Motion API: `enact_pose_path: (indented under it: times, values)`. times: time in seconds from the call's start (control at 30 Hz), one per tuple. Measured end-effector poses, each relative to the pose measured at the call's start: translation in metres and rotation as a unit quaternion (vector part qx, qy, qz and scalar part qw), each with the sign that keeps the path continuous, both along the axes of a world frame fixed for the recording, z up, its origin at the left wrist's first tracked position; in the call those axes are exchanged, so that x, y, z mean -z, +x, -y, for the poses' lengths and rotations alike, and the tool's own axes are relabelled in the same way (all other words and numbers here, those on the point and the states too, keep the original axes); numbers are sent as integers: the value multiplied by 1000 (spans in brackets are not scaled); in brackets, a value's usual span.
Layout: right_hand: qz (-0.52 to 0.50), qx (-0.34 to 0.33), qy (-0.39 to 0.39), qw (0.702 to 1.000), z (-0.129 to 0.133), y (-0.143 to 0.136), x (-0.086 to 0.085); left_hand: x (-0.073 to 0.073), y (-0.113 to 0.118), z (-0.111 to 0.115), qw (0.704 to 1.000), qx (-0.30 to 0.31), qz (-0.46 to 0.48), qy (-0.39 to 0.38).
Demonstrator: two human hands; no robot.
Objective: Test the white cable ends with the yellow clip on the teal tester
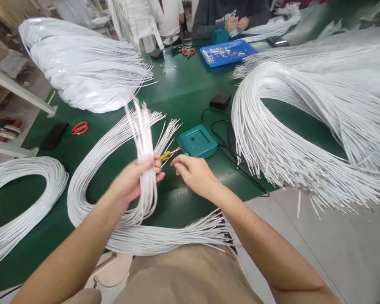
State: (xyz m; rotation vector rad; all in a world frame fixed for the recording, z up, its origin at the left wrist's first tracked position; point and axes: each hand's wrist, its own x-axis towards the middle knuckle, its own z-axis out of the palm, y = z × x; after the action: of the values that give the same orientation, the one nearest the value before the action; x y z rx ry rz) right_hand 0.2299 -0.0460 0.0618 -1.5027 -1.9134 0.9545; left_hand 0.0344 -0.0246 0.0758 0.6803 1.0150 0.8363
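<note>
A bundle of white wires (148,185) is gripped in my left hand (131,179), its upper ends pointing up and blurred. My right hand (193,171) is just to the right, with its fingers bent together; what they hold, if anything, is too small to make out. It is beside a teal box (198,141). A yellow-handled tool (166,156) lies between my hands at the box's left edge. Under the held bundle, a large loop of white wires (79,190) curves over the green table (177,198), its ends near my body.
White wire piles lie at upper left (88,63) and right (272,126), and a coil (55,169) at left. Red scissors (80,128), a black case (53,136), a black box (220,101) with cables and a blue tray (228,52) are around. A person's hands (237,24) are across the table.
</note>
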Motion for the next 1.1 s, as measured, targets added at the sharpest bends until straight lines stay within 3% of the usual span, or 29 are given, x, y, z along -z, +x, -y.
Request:
enact_pose_path:
  times: [0.1,0.2,0.33,0.47,0.67,0.8,0.9,1.0,1.1]
  values:
    - [-72,31,-35,996,-8,-10,3,42,13,20,998,-36,-18,-57]
    - [-80,26,-73,994,-10,-24,14,61,13,29,998,-44,-40,-15]
    - [-111,60,-92,988,-10,-38,28,63,0,24,996,-51,-67,25]
    - [-138,69,-132,979,-8,-49,37,57,-19,8,989,-127,-62,42]
    - [-99,42,-141,984,-12,-57,38,63,-27,-6,995,-80,-15,64]
    - [-138,80,-96,983,-26,-58,32,70,-24,-6,989,-98,-46,102]
    - [-177,72,-109,975,-34,-62,32,73,-24,-4,982,-96,-102,127]
    - [-233,84,-160,956,-36,-67,32,77,-25,-3,976,-82,-143,142]
    - [-305,107,-203,924,-35,-68,31,80,-24,-2,981,-57,-119,139]
